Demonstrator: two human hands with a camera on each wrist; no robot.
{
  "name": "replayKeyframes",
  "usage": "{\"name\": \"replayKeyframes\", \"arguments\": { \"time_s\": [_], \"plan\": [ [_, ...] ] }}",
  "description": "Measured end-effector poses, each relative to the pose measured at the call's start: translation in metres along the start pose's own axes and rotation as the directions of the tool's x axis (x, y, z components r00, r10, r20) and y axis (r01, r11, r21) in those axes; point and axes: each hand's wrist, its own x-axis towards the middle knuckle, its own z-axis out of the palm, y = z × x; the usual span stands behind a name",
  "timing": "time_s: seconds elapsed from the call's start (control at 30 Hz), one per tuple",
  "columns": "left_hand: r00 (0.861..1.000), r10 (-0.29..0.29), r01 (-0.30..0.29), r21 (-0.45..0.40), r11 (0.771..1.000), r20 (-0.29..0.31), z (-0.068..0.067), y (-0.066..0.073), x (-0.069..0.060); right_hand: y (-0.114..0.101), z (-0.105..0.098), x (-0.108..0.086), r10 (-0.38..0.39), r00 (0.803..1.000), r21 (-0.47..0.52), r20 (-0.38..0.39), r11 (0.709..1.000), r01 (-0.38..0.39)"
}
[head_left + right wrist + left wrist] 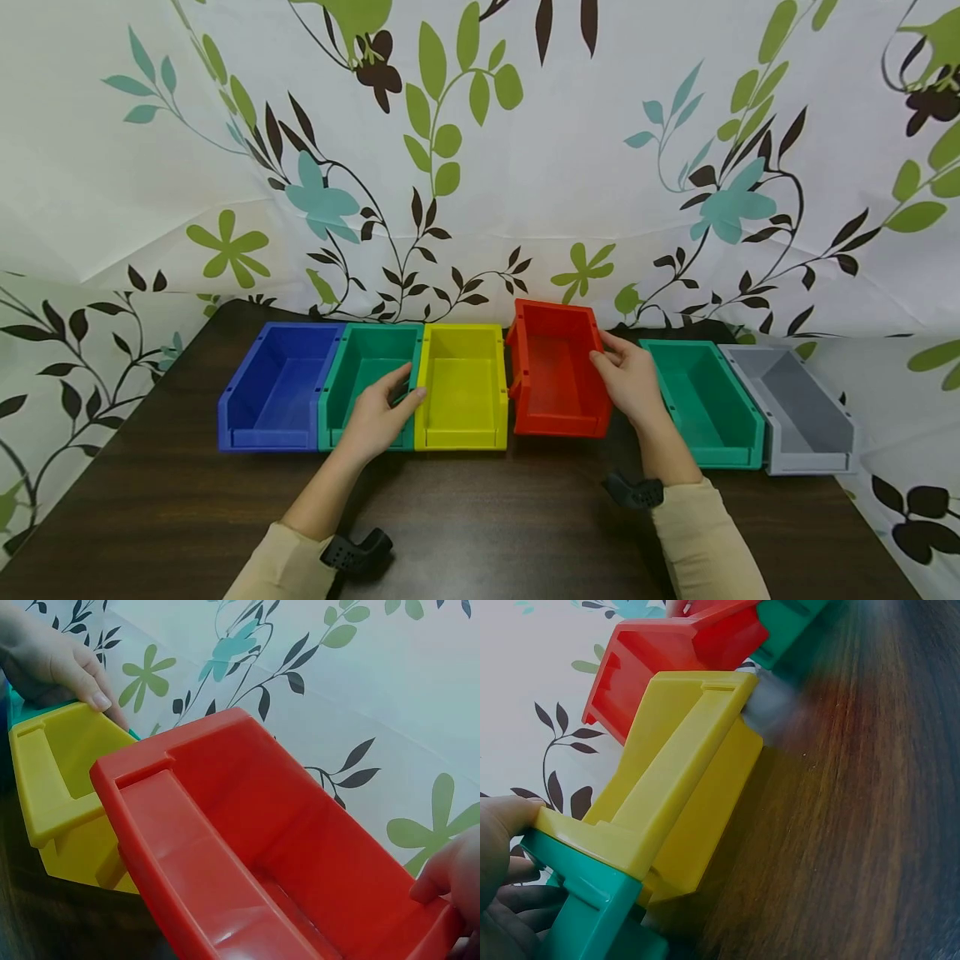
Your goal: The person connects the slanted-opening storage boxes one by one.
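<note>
The step in hand looks like positioning the red bin (557,367) in the row, just to the right of the yellow bin (461,383). The right hand (632,379) has it by the side wall farther from the yellow bin, fingers and thumb closed over that wall in a pinch. The red bin sits askew beside the yellow bin and appears raised off the worktop (487,517), its far end set back past the yellow bin's.

The left hand (381,415) lies at the yellow bin's left edge, thumb on the rim and fingers loosely spread over the left green bin (363,371), which abuts the yellow bin. Whether that thumb presses or merely rests is hard to judge, as the fingers are partly hidden.

Beyond the left green bin, farther left of the yellow bin, is the blue bin (281,383). To the yellow bin's right, past the red one, come the right green bin (705,408) and the grey bin (810,408).

The next move seems to call for levelling the red bin and squaring it to the yellow bin, with the left hand steadying the yellow bin against a nudge.
</note>
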Motion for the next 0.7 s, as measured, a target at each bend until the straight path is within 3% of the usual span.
{"name": "replayKeyframes", "arguments": {
  "time_s": [0.7],
  "plan": [
    [1.000,-0.013,0.013,0.003,1.000,0.006,-0.0003,0.0006,-0.0001,-0.0027,-0.0018,-0.0022,0.002,1.000,-0.008,-0.002,1.000,-0.002]
  ]
}}
